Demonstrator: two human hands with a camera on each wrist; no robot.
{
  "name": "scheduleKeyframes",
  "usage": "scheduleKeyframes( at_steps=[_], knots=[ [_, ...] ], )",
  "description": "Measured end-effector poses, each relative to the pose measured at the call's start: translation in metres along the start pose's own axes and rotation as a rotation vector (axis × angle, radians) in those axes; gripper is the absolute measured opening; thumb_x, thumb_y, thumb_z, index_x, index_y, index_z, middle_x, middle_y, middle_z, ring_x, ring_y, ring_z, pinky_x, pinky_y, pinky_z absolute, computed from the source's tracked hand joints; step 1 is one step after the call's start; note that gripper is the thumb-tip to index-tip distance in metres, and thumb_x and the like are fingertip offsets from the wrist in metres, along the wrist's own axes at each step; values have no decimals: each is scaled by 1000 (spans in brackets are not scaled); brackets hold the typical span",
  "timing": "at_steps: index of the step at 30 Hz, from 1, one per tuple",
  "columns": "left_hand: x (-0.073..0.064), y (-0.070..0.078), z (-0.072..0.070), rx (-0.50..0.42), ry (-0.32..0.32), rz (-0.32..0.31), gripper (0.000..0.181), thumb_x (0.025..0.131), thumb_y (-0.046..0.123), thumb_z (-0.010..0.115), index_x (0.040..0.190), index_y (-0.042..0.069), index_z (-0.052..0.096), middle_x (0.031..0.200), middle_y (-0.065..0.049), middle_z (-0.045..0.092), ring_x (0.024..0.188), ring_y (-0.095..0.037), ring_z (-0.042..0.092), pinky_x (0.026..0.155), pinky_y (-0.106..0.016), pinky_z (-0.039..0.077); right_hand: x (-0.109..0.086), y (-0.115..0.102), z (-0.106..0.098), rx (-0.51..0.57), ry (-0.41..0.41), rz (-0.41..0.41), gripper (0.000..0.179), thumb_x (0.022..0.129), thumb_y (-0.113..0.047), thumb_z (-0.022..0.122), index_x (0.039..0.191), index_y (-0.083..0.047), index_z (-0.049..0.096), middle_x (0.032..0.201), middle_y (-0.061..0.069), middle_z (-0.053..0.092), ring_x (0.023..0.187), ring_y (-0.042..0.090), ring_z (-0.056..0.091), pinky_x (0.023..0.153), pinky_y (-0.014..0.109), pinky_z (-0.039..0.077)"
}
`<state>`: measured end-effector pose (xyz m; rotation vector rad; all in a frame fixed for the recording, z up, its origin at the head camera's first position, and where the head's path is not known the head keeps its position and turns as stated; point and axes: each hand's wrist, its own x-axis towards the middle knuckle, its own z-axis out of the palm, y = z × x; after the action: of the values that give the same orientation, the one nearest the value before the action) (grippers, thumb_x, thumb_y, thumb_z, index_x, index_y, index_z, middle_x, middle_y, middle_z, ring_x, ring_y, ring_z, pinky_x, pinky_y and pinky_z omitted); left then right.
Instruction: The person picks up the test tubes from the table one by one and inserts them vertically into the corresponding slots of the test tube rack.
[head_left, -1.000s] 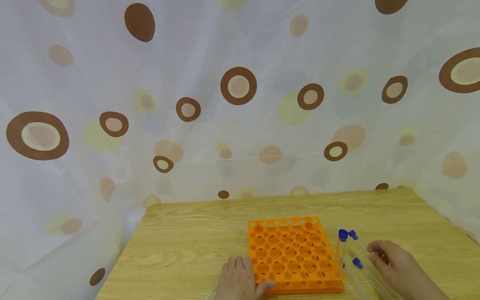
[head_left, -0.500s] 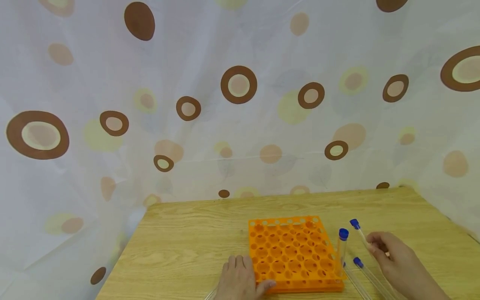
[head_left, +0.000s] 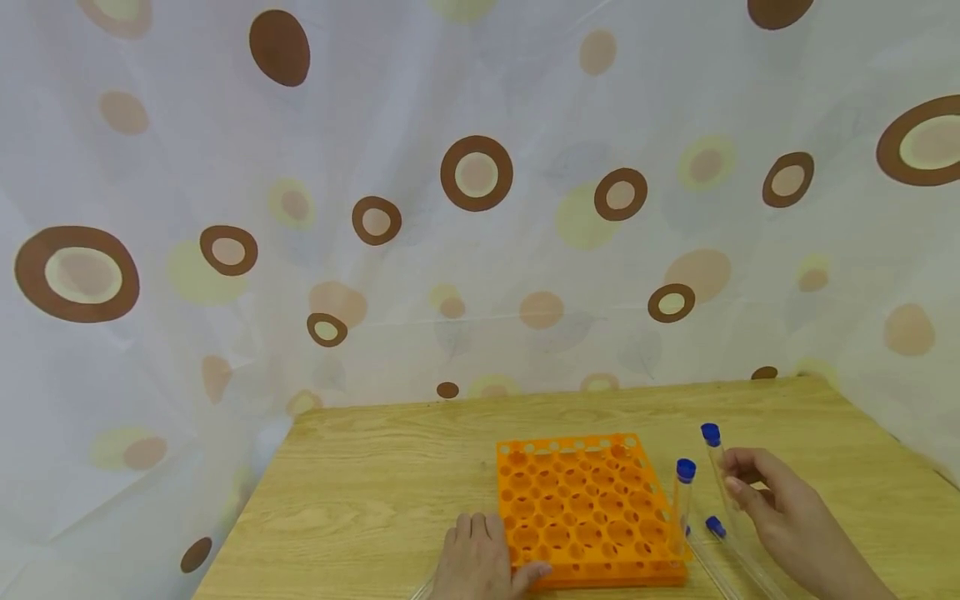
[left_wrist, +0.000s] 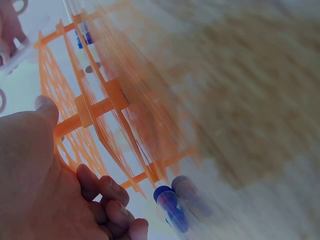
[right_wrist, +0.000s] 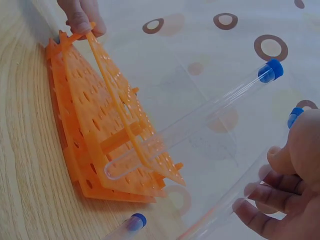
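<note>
An orange test tube rack (head_left: 600, 573) with rows of round holes stands on the table. My left hand (head_left: 474, 558) grips its near left corner, thumb over the front edge and fingers along the side; the left wrist view shows those fingers (left_wrist: 117, 192) curled beside the rack. To the right, my right hand (head_left: 783, 512) pinches a clear test tube (head_left: 717, 458) with a blue cap, raised and tilted, cap upward. The right wrist view shows this tube (right_wrist: 220, 212) running along the fingertips. Another blue-capped test tube (head_left: 682, 500) stands in the rack's near right corner.
Two capped tubes, a nearer tube (head_left: 712, 567) and a farther tube (head_left: 750, 568), lie right of the rack, partly under the right hand's side. More tubes (left_wrist: 167, 197) with blue caps lie by the left hand. A dotted sheet (head_left: 480, 250) hangs behind the wooden table (head_left: 375, 467).
My right hand has lifted the test tube off the table and brought it more upright, moving slightly up and left. The left hand and rack have stayed in place.
</note>
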<state>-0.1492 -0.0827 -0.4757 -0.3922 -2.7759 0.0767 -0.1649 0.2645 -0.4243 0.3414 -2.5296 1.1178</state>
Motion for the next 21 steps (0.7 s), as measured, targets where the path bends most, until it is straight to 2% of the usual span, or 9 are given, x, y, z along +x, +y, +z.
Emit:
scheduleKeyframes(
  at_steps=[5, 13, 21],
  knots=[
    [0, 0, -1, -17, -33, -2, 77, 86, 84, 28, 76, 9, 45, 67, -1, 37, 63, -17, 30, 60, -26, 29, 2, -3, 1, 53, -25, -8, 19, 104, -7, 48, 121, -1, 54, 103, -19, 56, 88, -4, 53, 70, 16, 50],
    [2, -1, -6, -55, -71, -13, 78, 85, 84, 30, 81, 8, 47, 70, -1, 39, 65, -17, 32, 60, -27, 31, 5, -9, 3, 129, 28, -71, 16, 102, -1, 48, 118, -1, 52, 101, -9, 57, 89, -1, 55, 72, 9, 48],
    [0, 0, -3, -50, -63, -16, 78, 85, 84, 29, 80, 8, 45, 69, -1, 38, 65, -17, 31, 60, -27, 30, 5, -15, 8, 166, 48, -79, 13, 102, 0, 48, 114, 0, 52, 103, -9, 58, 91, -2, 57, 73, 9, 49]
  ],
)
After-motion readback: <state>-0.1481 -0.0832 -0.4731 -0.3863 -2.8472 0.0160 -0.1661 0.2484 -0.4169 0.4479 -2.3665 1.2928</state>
